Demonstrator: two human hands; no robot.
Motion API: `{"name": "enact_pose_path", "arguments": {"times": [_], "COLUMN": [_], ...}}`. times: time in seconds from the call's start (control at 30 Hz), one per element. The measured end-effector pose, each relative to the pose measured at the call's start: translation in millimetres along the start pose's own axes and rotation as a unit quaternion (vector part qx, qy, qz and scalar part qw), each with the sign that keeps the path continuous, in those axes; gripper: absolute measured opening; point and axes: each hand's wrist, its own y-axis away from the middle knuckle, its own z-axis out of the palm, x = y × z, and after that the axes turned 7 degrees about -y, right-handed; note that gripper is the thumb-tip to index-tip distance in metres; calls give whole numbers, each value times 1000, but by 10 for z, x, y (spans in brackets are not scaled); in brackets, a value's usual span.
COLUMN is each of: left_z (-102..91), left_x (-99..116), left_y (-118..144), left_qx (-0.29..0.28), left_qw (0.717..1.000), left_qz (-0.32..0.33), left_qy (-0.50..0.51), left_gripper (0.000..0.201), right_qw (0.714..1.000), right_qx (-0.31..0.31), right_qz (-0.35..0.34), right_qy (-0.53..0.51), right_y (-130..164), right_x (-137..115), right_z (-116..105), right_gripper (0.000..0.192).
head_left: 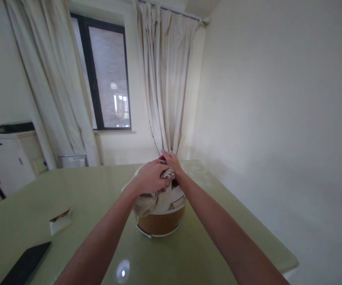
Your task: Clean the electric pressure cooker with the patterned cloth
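A round brown container point(161, 225) with a pale rim and a thin white band or handle round its lower side stands on the green table point(99, 221). Over its top lies a bunched beige cloth point(148, 205), which spills down the near left side. My left hand point(153, 176) has its fingers curled round the gathered cloth, where a brown-and-white striped part shows between the hands. Right beside it, my right hand point(171, 161) grips the far side of the same bundle; its fingertips are partly hidden. Most of the container's inside is covered by the cloth and hands.
On the left of the table lie a dark flat phone or tablet point(27, 263) and a small white box-like item point(60, 222). A plain wall point(277, 118) runs along the right. Behind are curtains point(167, 79), a window point(110, 75) and a white cabinet point(3, 158).
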Motion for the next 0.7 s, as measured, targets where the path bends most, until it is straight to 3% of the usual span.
{"name": "enact_pose_path", "arguments": {"times": [0.1, 0.17, 0.33, 0.47, 0.53, 0.6, 0.7], "left_z": [17, 19, 165, 525, 689, 771, 722], "left_x": [-166, -267, -252, -64, 35, 119, 212], "left_y": [90, 189, 665, 1104, 1230, 1272, 1212], "left_qx": [20, 45, 161, 330, 387, 398, 364], "left_qw": [988, 978, 971, 935, 914, 909, 925], "left_qz": [-41, -88, -118, -109, -116, -122, -84], "left_qy": [147, 186, 129, 76, 32, -9, -66], "left_gripper": [32, 37, 35, 19, 12, 7, 11], "right_qw": [999, 999, 999, 999, 999, 999, 999], "right_qx": [21, 31, 36, 34, 32, 27, 18], "right_qz": [-1, -9, -6, -14, -18, -22, -30], "right_qy": [-27, -36, -30, -6, 6, 16, 21], "right_y": [57, 78, 70, 65, 64, 59, 47], "right_x": [-7, -5, 11, -11, -27, -38, -39], "right_z": [-6, 3, 31, 39, 46, 55, 65], "right_gripper": [56, 54, 53, 48, 46, 46, 47]}}
